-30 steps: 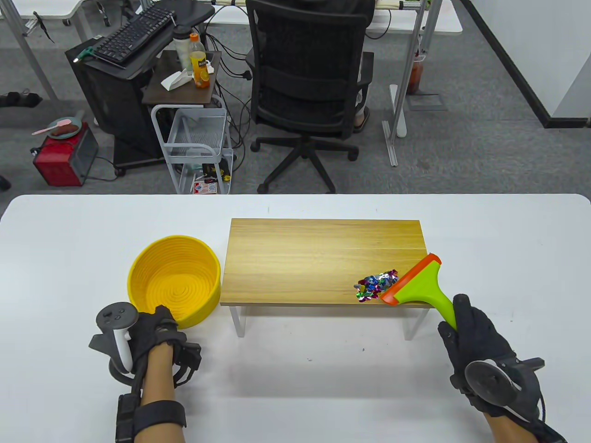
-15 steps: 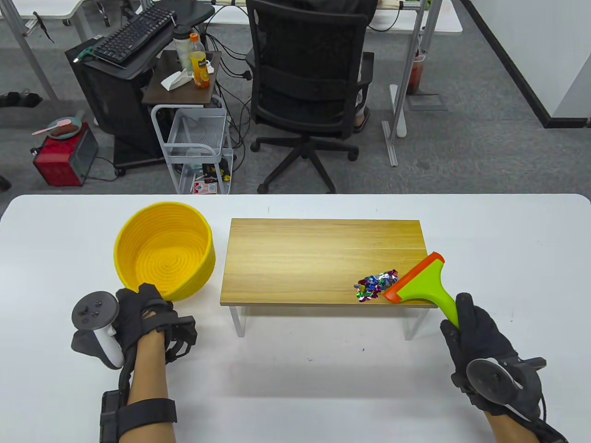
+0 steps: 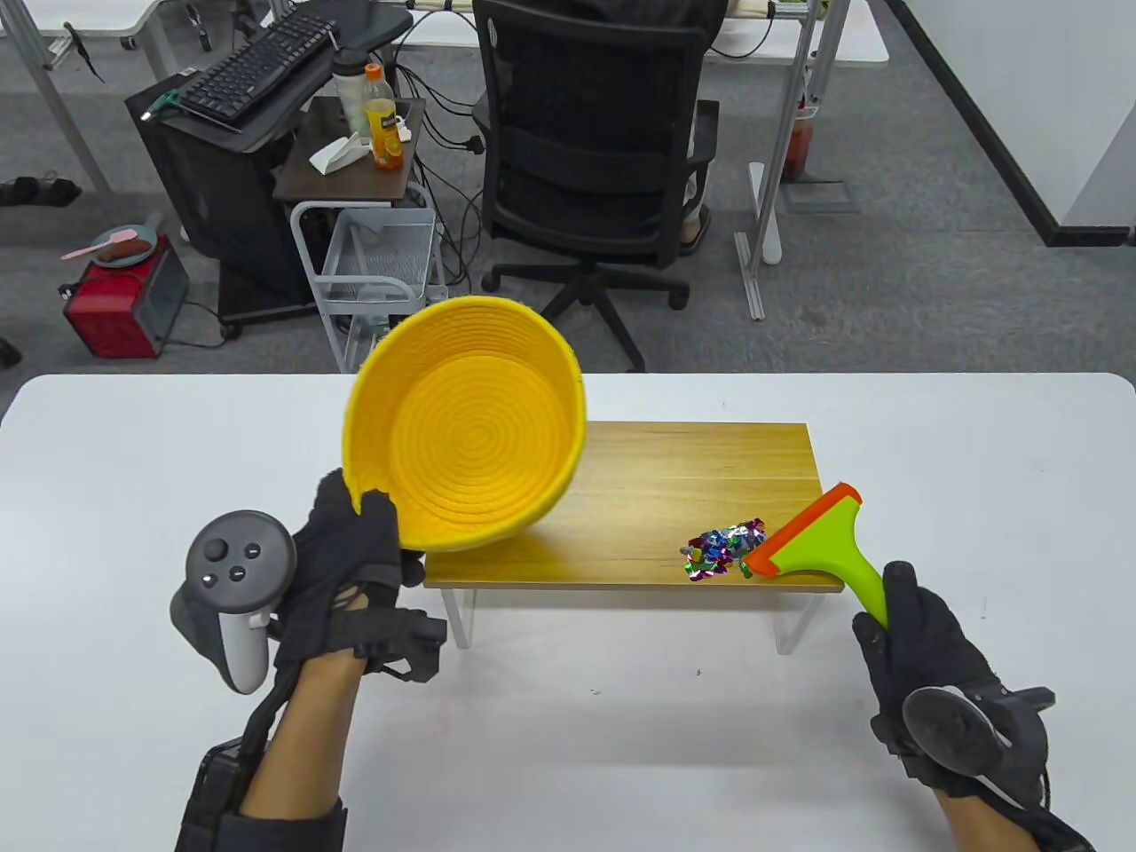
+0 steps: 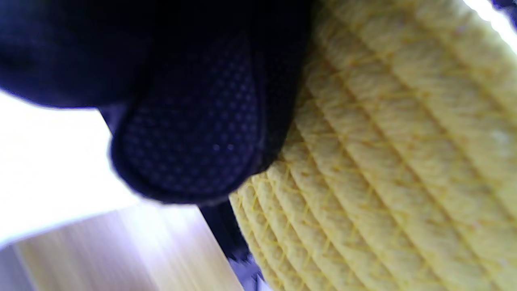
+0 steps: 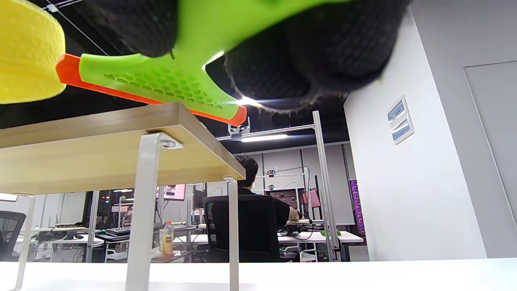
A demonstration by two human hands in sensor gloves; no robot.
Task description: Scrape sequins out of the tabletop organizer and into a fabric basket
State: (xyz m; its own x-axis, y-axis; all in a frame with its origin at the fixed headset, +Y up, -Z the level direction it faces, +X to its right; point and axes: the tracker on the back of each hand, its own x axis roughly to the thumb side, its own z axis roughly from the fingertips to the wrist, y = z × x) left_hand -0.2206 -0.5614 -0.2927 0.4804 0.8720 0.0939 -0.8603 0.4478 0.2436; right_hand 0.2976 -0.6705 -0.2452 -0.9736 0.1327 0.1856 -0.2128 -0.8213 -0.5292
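My left hand (image 3: 355, 555) grips the rim of the yellow fabric basket (image 3: 466, 426) and holds it lifted and tilted over the left end of the wooden organizer (image 3: 692, 484). In the left wrist view a gloved finger (image 4: 194, 137) presses the basket's woven wall (image 4: 383, 169). A pile of coloured sequins (image 3: 723, 548) lies near the organizer's front right corner. My right hand (image 3: 923, 648) grips the green handle of the scraper (image 3: 812, 537); its orange blade rests on the board just right of the sequins. The scraper also shows in the right wrist view (image 5: 161, 81).
The organizer stands on white legs (image 5: 141, 210) on the white table (image 3: 106, 497). Beyond the table's far edge are a black office chair (image 3: 595, 177) and a wire cart (image 3: 373, 266).
My left hand has lifted the basket off the table, moved it right and tilted it over the organizer's left end. The right hand and scraper have barely shifted.
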